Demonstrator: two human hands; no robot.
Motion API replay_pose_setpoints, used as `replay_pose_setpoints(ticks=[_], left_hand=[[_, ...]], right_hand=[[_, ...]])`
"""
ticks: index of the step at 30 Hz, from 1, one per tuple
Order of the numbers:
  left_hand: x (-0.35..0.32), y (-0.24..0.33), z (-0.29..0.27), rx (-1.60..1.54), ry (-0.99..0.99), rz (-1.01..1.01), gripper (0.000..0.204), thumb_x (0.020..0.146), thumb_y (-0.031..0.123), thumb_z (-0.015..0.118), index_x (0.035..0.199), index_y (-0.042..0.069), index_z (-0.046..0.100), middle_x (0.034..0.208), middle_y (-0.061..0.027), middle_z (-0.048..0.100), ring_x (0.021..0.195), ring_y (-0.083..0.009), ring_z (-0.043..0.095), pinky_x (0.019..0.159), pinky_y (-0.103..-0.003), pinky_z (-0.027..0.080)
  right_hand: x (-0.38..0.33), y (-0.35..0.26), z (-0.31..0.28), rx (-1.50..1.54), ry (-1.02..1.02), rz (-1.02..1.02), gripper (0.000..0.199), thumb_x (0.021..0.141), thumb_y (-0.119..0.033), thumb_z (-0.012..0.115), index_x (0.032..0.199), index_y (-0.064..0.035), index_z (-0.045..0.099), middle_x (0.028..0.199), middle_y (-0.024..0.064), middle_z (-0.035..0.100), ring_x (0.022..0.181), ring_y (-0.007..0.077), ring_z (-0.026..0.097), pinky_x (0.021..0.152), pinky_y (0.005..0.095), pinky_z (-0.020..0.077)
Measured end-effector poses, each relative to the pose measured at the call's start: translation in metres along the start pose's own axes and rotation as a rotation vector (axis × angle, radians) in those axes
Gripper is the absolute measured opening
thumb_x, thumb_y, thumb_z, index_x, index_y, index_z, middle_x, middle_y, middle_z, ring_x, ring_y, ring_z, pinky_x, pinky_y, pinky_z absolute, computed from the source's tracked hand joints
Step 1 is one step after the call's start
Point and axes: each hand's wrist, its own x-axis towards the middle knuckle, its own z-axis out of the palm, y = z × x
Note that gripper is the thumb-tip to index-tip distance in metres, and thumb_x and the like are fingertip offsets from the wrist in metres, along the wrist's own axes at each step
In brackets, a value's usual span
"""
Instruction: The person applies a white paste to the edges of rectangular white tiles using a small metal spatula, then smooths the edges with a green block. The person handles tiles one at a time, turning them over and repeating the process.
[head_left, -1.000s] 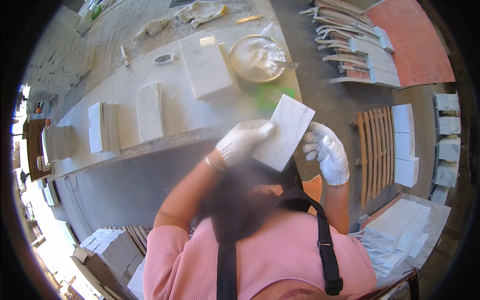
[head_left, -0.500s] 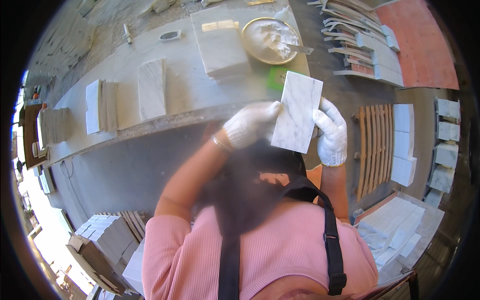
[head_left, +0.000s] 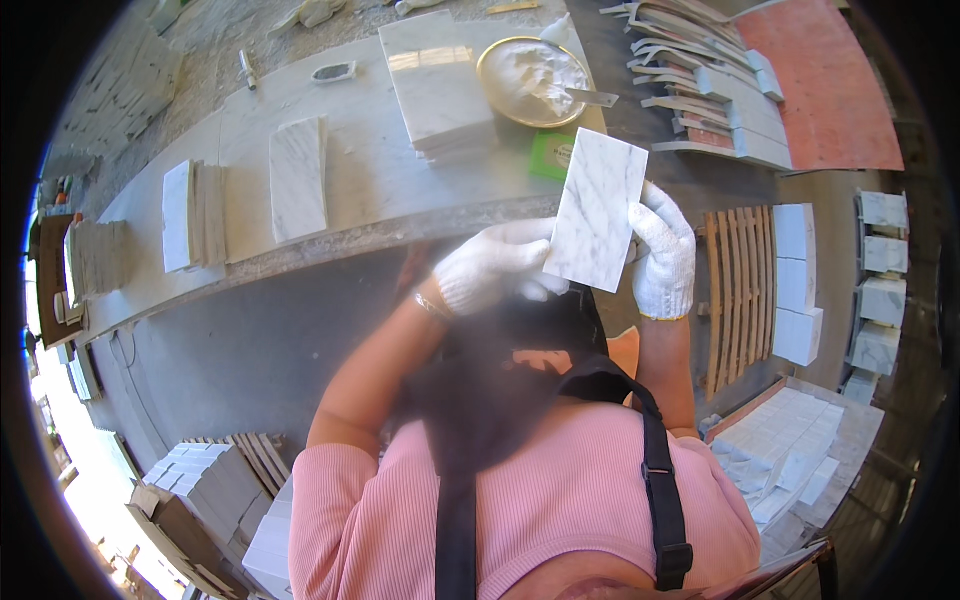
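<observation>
A white, grey-veined marble tile is held up at a tilt in front of me, its broad face in view. My right hand, in a white knit glove, grips its right edge, thumb on the face and other fingers partly behind. My left hand, gloved alike, is closed at the tile's lower left edge, with some fingertips hidden or just below its corner. Beyond the tile, a green box lies on the worktable beside a round gold-rimmed basin of white paste, with a flat-bladed scraper in it.
Stacked marble tiles stand by the basin; a lone tile and an upright tile stack are farther left. A wooden pallet with white blocks is on the right. Piled white tiles sit at lower left.
The tile has risen slightly and tilted a little more to the right. My left hand has slid down and left along its edge; my right hand keeps its grip, slightly higher.
</observation>
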Motion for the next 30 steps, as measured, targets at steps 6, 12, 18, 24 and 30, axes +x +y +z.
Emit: replay_pose_setpoints(ticks=[6,12,18,24,30], left_hand=[[0.0,-0.005,0.002,-0.031,-0.018,0.005,0.053,0.102,0.024,0.071,0.148,0.0,0.058,0.115,-0.013,0.075,0.094,-0.019,0.073,0.074,-0.03,0.057],[-0.003,-0.003,0.004,0.077,-0.011,0.007,0.059,0.099,0.027,0.075,0.148,-0.001,0.057,0.112,-0.0102,0.075,0.091,-0.0169,0.072,0.073,-0.029,0.056],[-0.007,0.001,0.007,0.178,-0.024,0.008,0.066,0.091,0.025,0.081,0.146,-0.004,0.059,0.111,-0.0083,0.075,0.089,-0.015,0.072,0.077,-0.028,0.057],[-0.013,0.023,0.025,0.517,0.394,0.145,0.064,0.09,0.024,0.082,0.145,-0.001,0.061,0.127,-0.0133,0.074,0.107,-0.0242,0.074,0.091,-0.035,0.058],[-0.012,0.074,0.078,2.17,0.143,0.925,0.092,0.075,0.031,0.091,0.153,0.002,0.051,0.14,-0.0185,0.067,0.133,-0.043,0.061,0.111,-0.05,0.051]], right_hand=[[-0.002,-0.001,0.001,0.033,0.02,0.028,0.046,0.095,-0.011,0.07,0.137,0.0083,0.065,0.129,0.0136,0.073,0.117,0.0195,0.068,0.106,0.0339,0.0503],[-0.006,-0.008,0.006,0.12,-0.014,0.074,0.042,0.095,-0.008,0.068,0.135,0.0074,0.066,0.124,0.0136,0.074,0.108,0.0191,0.072,0.099,0.0327,0.0548],[-0.004,-0.008,0.0,0.052,0.024,0.066,0.039,0.095,-0.007,0.069,0.132,0.0072,0.068,0.124,0.0124,0.074,0.109,0.0177,0.071,0.099,0.0323,0.0548],[-0.001,-0.008,-0.012,0.022,-0.067,0.06,0.049,0.095,-0.015,0.069,0.137,0.0089,0.064,0.122,0.0146,0.075,0.109,0.0202,0.072,0.095,0.033,0.0571],[0.008,-0.024,-0.009,-0.028,-0.501,0.346,0.049,0.09,-0.013,0.071,0.134,0.0097,0.066,0.127,0.0164,0.073,0.115,0.021,0.07,0.102,0.0359,0.0551]])
